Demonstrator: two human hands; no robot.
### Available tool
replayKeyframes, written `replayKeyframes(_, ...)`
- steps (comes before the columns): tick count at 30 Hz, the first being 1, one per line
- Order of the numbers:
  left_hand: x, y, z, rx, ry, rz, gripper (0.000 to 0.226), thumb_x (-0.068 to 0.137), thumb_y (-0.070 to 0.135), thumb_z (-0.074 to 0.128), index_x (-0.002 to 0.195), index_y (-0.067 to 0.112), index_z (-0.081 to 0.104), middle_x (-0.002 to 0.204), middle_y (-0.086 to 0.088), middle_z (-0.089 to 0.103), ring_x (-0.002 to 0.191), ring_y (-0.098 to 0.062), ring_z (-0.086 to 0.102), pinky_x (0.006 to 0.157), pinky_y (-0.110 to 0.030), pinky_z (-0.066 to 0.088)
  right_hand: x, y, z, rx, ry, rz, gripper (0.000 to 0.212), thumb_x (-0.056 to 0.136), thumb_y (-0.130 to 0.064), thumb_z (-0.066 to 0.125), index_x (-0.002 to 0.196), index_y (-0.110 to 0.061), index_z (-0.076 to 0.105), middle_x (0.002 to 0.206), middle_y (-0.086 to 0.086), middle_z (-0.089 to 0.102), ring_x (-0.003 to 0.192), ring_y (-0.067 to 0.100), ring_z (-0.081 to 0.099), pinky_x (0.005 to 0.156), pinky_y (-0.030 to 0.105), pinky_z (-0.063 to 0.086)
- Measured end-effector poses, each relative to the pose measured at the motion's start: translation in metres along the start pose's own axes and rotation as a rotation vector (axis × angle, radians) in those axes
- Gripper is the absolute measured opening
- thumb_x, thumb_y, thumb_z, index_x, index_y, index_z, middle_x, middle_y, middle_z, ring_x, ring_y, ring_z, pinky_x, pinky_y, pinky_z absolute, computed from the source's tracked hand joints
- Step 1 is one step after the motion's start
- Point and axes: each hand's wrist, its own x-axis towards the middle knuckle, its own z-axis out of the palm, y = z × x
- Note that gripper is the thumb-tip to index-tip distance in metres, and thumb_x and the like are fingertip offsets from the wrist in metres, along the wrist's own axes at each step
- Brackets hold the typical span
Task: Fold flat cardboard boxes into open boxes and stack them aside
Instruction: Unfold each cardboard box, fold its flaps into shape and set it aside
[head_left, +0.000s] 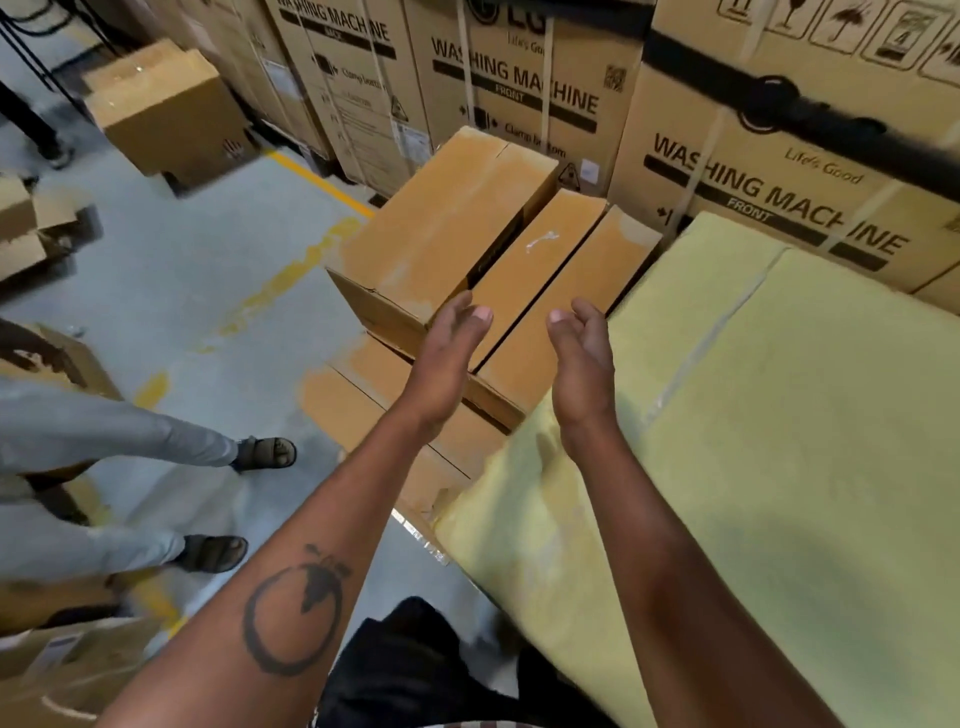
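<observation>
Both bare forearms reach forward with palms turned toward each other. The left hand (447, 358) and the right hand (582, 358) hang apart with relaxed, slightly bent fingers; each grip is spread and holds nothing. Just beyond the fingertips lies a stack of folded brown cardboard boxes (467, 249), its lower layers partly covered by the arms, so how many there are cannot be told. To the right a large pale yellow flat cardboard sheet (779, 441) runs out of view at the frame's edge. Behind stand tall brown washing machine cartons (530, 88), tops cut off. On the grey concrete floor (208, 249) at left, another person's grey trouser legs (104, 441) and sandals show, blurred.
</observation>
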Motion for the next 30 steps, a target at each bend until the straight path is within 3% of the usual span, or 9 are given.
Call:
replayKeyframes(2,0.027,-0.001,-0.022,0.016,-0.020,-0.004,0.058,0.106,0.046,0.049,0.159,0.025,0.036,0.158,0.003,0.044,0.143,-0.013,0.043,0.103,-0.024,0.039,0.021,0.008,0.025,-0.017,0.004,0.027,0.055,0.107,-0.037,0.051,0.157,-0.021,0.035,0.160,0.006,0.040,0.145,0.019,0.040,0.102,0.029,0.034)
replayKeyframes(5,0.075,-0.009,-0.063,0.052,-0.036,-0.023,0.057,0.107,0.044,0.049,0.158,0.023,0.037,0.158,0.003,0.043,0.143,-0.013,0.043,0.112,-0.030,0.035,0.058,0.020,0.072,-0.042,0.035,0.072,0.058,0.106,-0.039,0.053,0.158,-0.021,0.033,0.162,0.006,0.039,0.146,0.022,0.041,0.103,0.032,0.035)
replayKeyframes(8,0.133,-0.026,-0.107,0.084,-0.089,-0.060,0.054,0.108,0.038,0.048,0.158,0.020,0.037,0.151,0.008,0.043,0.133,-0.005,0.042,0.098,-0.007,0.039,0.100,0.035,0.123,-0.052,0.099,0.127,0.062,0.106,-0.040,0.053,0.160,-0.021,0.029,0.164,0.006,0.035,0.147,0.023,0.038,0.109,0.034,0.035)
replayKeyframes(9,0.155,-0.034,-0.122,0.093,-0.098,-0.080,0.054,0.108,0.037,0.048,0.158,0.020,0.037,0.148,0.008,0.043,0.130,-0.003,0.041,0.093,-0.007,0.039,0.116,0.042,0.140,-0.057,0.129,0.148,0.063,0.106,-0.041,0.054,0.160,-0.021,0.028,0.164,0.006,0.034,0.147,0.023,0.038,0.112,0.036,0.035)
replayKeyframes(13,0.253,-0.069,-0.183,0.168,-0.128,-0.129,0.061,0.103,0.048,0.057,0.156,0.023,0.041,0.154,0.007,0.043,0.139,-0.008,0.040,0.107,-0.028,0.032,0.177,0.078,0.205,-0.067,0.228,0.248,0.070,0.103,-0.047,0.056,0.161,-0.024,0.025,0.166,0.005,0.031,0.149,0.022,0.035,0.121,0.043,0.031)
replayKeyframes(17,0.332,-0.099,-0.228,0.249,-0.104,-0.156,0.073,0.092,0.063,0.061,0.152,0.025,0.045,0.156,0.003,0.046,0.144,-0.014,0.041,0.098,-0.018,0.040,0.228,0.115,0.249,-0.110,0.286,0.307,0.073,0.102,-0.046,0.058,0.161,-0.019,0.025,0.166,0.007,0.031,0.149,0.024,0.035,0.119,0.038,0.030)
replayKeyframes(21,0.394,-0.133,-0.253,0.368,-0.052,-0.165,0.097,0.074,0.078,0.060,0.151,0.021,0.047,0.154,-0.001,0.049,0.137,-0.017,0.049,0.116,-0.041,0.041,0.274,0.149,0.271,-0.149,0.316,0.359,0.081,0.101,-0.047,0.060,0.163,-0.016,0.018,0.168,0.009,0.025,0.151,0.026,0.030,0.123,0.042,0.028)
replayKeyframes(25,0.448,-0.176,-0.270,0.679,0.052,-0.176,0.098,0.077,0.073,0.067,0.148,0.008,0.047,0.147,-0.016,0.055,0.138,-0.035,0.049,0.112,-0.050,0.043,0.309,0.186,0.284,-0.198,0.356,0.412,0.087,0.099,-0.044,0.065,0.161,-0.005,0.019,0.166,0.016,0.027,0.151,0.030,0.031,0.123,0.043,0.027)
replayKeyframes(30,0.477,-0.206,-0.282,0.814,-0.018,-0.299,0.084,0.078,0.075,0.063,0.135,0.015,0.053,0.131,-0.013,0.065,0.121,-0.039,0.061,0.098,-0.046,0.050,0.324,0.221,0.290,-0.407,0.390,0.463,0.089,0.092,-0.054,0.069,0.156,-0.003,0.032,0.157,0.019,0.035,0.144,0.039,0.036,0.118,0.048,0.033)
